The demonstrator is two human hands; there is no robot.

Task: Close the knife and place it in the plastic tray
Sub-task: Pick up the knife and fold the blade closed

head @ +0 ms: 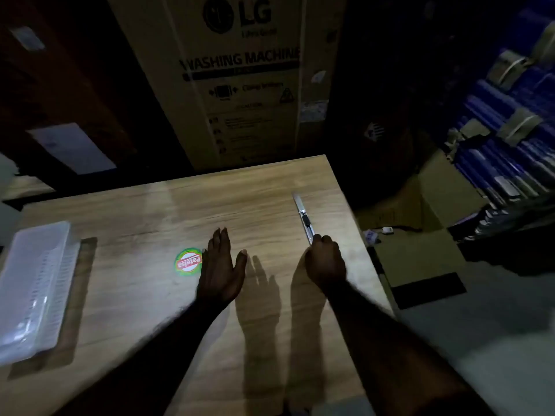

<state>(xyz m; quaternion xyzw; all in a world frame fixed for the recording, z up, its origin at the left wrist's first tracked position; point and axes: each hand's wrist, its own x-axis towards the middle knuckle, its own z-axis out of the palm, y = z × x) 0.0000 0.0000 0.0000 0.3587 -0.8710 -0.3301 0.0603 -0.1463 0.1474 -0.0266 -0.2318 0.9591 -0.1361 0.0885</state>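
A slim metal utility knife (pixel 303 216) lies on the wooden table (pixel 144 211) near its right edge, blade extended and pointing away from me, with a dark slider at mid-length. My right hand (pixel 326 259) is closed around the knife's near end. My left hand (pixel 220 268) rests flat on the table, fingers together and thumb apart, holding nothing. A translucent plastic tray (pixel 36 283) with a slotted floor sits at the table's far left edge, well away from both hands.
A round green-and-red sticker (pixel 188 262) is on the table just left of my left hand. A large cardboard washing machine box (pixel 240 85) stands behind the table. Flattened cardboard and stacked blue packs (pixel 510 139) lie to the right. The room is dim.
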